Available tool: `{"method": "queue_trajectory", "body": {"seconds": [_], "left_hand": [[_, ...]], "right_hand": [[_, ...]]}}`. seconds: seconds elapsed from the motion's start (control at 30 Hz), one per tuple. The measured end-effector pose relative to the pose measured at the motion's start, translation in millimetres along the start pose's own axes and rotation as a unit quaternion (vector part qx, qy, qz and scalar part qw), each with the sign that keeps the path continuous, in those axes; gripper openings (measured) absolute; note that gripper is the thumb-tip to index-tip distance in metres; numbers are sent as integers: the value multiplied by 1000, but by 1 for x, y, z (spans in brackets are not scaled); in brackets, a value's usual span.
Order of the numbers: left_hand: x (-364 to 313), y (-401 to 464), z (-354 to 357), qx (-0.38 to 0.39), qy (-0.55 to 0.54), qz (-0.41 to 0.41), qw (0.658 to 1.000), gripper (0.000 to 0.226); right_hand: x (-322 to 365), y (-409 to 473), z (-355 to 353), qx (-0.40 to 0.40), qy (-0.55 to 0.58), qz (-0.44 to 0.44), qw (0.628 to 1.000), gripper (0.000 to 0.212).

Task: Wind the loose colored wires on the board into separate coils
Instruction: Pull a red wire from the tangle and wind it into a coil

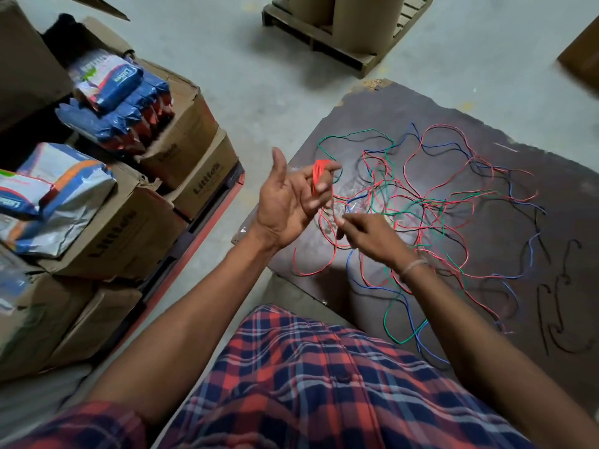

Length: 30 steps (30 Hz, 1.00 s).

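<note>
A person stands over a dark board (505,202) on the floor. The left hand (288,202), palm up, has a small coil of red wire (319,176) looped round its curled fingers. The right hand (366,234) pinches the trailing red strand just beside it. Winding looks barely begun: a loose tangle of red, green, blue and black wires (431,205) lies unsorted on the board.

My left hand (287,202) is raised palm-up, thumb pointing far, fingers curled with loops of red wire (319,176) wound round them. My right hand (366,233) sits just right and nearer, knuckles up, fingertips pinching a strand. Both forearms are bare.
</note>
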State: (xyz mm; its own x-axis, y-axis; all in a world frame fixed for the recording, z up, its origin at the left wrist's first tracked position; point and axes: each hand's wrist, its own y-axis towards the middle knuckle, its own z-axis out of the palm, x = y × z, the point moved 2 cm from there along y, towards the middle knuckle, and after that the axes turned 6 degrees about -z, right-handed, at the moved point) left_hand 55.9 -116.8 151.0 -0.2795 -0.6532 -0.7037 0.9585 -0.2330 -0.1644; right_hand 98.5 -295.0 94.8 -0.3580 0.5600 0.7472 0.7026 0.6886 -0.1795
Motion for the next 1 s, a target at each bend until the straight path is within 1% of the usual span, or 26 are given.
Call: {"method": "queue_trajectory", "body": {"seconds": [0.07,0.13,0.17,0.23,0.27,0.3,0.37,0.4,0.43,0.47,0.5,0.53,0.57,0.6,0.67,0.73,0.83,0.9,1.0], "left_hand": [[-4,4,-4,-24,-8,21,999,108],[-3,11,-7,-43,1,18,999,115],[-2,14,-7,-50,20,12,998,119],[5,24,-7,-97,127,-13,987,130],[10,26,-8,-123,200,-43,971,141],[16,27,-8,-136,259,-74,953,146],[27,23,-7,-152,401,-92,899,131],[31,19,-5,-144,477,-87,862,124],[35,15,-5,-128,544,-81,825,117],[36,12,-5,-117,584,-80,799,106],[36,10,-7,-106,605,-79,786,95],[36,10,-11,-93,609,-85,783,89],[33,7,-9,-75,597,-92,793,88],[32,6,-10,-61,569,-109,813,91],[30,1,-5,-36,472,-138,870,105],[28,-1,0,-16,365,-156,918,110],[20,0,7,39,228,-141,962,117],[11,2,11,64,138,-106,983,123],[-4,6,11,54,12,-26,998,122]], "right_hand": [[8,-7,5,28,-50,-17,998,46],[20,-13,3,53,-103,-54,992,45],[27,-16,-1,61,-120,-75,988,44],[43,-20,-13,60,-155,-128,978,35],[50,-20,-22,51,-178,-144,972,29],[53,-19,-34,35,-204,-150,967,23],[55,-12,-60,5,-249,-138,958,14],[55,-8,-73,-6,-254,-127,959,9],[53,-5,-86,-12,-246,-113,963,6],[50,-2,-98,-11,-222,-98,970,6],[46,1,-108,-9,-179,-84,980,11],[40,4,-117,-12,-125,-78,989,17],[35,7,-124,-22,-74,-76,994,21],[30,9,-129,-35,-31,-75,996,23],[23,15,-131,-63,28,-73,995,25],[19,22,-123,-85,63,-70,992,26],[9,32,-101,-104,121,-46,986,32],[-1,35,-80,-105,98,-19,989,41],[-7,33,-47,-80,11,17,997,56]]}}
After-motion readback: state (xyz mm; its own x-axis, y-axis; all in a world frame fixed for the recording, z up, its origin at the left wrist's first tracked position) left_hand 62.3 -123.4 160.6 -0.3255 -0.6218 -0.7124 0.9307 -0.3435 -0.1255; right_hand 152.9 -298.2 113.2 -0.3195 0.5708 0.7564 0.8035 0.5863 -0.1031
